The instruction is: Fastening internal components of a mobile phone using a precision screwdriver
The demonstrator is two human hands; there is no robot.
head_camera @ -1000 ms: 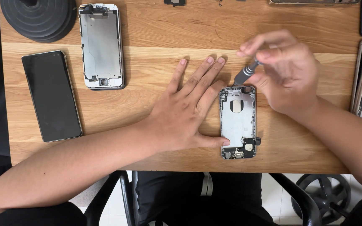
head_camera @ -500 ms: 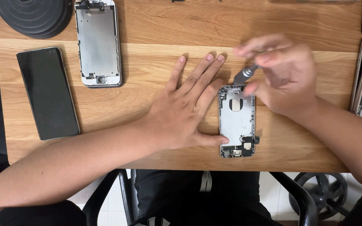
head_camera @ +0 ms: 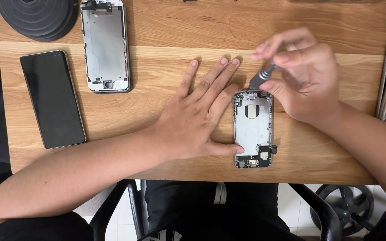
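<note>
The right hand (head_camera: 307, 78) pinches a small grey screwdriver (head_camera: 261, 79) between thumb and fingertips, its tip down on the far end of an opened phone shell (head_camera: 252, 129) near the table's (head_camera: 166, 58) near edge. The left hand (head_camera: 197, 118) lies flat, fingers spread, its thumb pressed against the shell's left side. Farther left lie another phone frame (head_camera: 106, 47), a black phone (head_camera: 52, 98) and a dark round pad (head_camera: 36, 18).

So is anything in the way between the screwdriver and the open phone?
Nothing visible. The right hand holds the screwdriver with its tip at the top edge of the open phone. The left hand lies flat beside the phone, touching only its left edge.
</note>
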